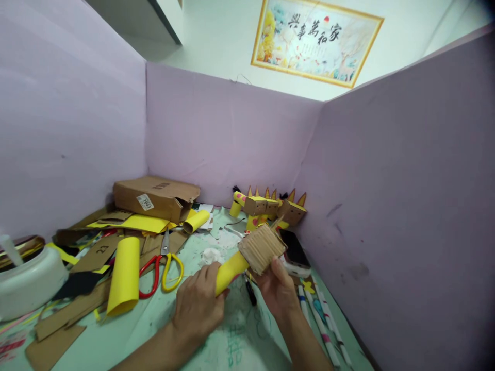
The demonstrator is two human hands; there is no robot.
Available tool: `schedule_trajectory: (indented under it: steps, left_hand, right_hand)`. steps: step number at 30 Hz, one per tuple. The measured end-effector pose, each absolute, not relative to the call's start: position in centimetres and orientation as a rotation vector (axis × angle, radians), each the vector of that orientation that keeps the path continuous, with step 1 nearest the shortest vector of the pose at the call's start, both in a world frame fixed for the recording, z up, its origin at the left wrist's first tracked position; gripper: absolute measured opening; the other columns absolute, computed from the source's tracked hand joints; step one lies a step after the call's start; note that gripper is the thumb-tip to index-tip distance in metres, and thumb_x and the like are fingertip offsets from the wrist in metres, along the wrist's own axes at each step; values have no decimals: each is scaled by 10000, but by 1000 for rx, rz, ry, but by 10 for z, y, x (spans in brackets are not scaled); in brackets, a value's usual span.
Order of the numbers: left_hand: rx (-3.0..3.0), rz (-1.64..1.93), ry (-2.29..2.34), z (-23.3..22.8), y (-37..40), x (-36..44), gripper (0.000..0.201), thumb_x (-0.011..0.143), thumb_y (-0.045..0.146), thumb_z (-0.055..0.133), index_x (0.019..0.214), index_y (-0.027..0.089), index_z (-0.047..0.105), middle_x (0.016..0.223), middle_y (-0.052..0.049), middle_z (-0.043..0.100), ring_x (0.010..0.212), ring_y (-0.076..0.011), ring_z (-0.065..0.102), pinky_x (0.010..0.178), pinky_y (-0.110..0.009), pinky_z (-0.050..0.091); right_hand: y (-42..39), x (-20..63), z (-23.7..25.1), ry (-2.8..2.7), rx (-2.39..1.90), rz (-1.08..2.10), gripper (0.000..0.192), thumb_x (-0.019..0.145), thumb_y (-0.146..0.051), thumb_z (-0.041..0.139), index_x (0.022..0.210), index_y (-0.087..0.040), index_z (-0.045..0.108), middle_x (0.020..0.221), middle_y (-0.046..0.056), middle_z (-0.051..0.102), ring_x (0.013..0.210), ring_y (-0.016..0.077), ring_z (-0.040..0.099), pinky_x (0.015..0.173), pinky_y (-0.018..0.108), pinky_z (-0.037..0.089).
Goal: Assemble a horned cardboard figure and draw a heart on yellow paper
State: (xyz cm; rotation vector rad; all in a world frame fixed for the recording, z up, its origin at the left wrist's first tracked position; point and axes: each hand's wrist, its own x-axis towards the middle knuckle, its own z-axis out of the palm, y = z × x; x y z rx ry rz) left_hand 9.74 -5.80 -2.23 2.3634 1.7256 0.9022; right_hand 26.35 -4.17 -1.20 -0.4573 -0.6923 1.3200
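My left hand (199, 299) is wrapped round a yellow paper tube (231, 272). At the tube's far end sits a corrugated cardboard box piece (263, 247), and my right hand (277, 288) grips its lower right edge with the thumb on top. The tube slants up to the right, held above the table. A black pen (250, 291) lies below it, between my hands. Red and yellow-handled scissors (165, 257) lie to the left, beside a standing yellow paper tube (124, 275).
Cardboard scraps and a brown box (154, 198) fill the left side. Several finished giraffe-like cardboard figures (266, 206) stand at the back. A phone (294, 250) and several marker pens (323, 327) lie on the right. Lilac panels (232, 129) enclose the table; a white container (29, 278) stands left.
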Motion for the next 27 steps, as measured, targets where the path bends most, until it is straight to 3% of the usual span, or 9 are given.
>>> schedule_trajectory:
  steps: [4,9,15,21,27]
  left_hand:
    - [2404,1246,1337,-24,-61,87,548,754,411,521,1221,168,370,1037,-123,601,888,-276,580,750,-397,442]
    - [2161,1581,1018,-25,-61,73,368,850,270,367,1214,221,358,1012,-74,573,878,-201,569,771,-331,435]
    - [2248,1580,871,-32,-72,74,503,731,186,414,1229,244,381,1110,-71,547,941,-221,564,838,-345,416]
    - [2304,1516,837,-30,-70,78,614,635,124,474,1228,230,358,1116,-85,563,932,-230,584,806,-340,469]
    - [2239,1440,957,-24,-57,77,404,660,151,569,1054,205,497,950,-53,646,801,-191,622,682,-279,502]
  right_hand:
    - [-36,281,-20,-487,-441,1384,424,712,-318,631,1129,-270,573,952,18,709,891,226,638,790,427,486]
    - [-33,289,-19,-403,-294,1454,427,697,-478,578,1036,-228,649,924,45,722,897,255,641,951,504,360]
    - [-35,282,-18,-322,-267,1526,425,688,-493,568,1001,-223,667,915,56,724,956,293,619,967,560,318]
    - [-34,276,-24,-265,-324,1507,440,689,-438,593,1055,-200,640,863,52,728,898,257,641,943,469,384]
    - [-37,261,-28,-323,-366,1462,428,740,-287,592,1165,-248,558,875,15,726,830,212,656,801,393,488]
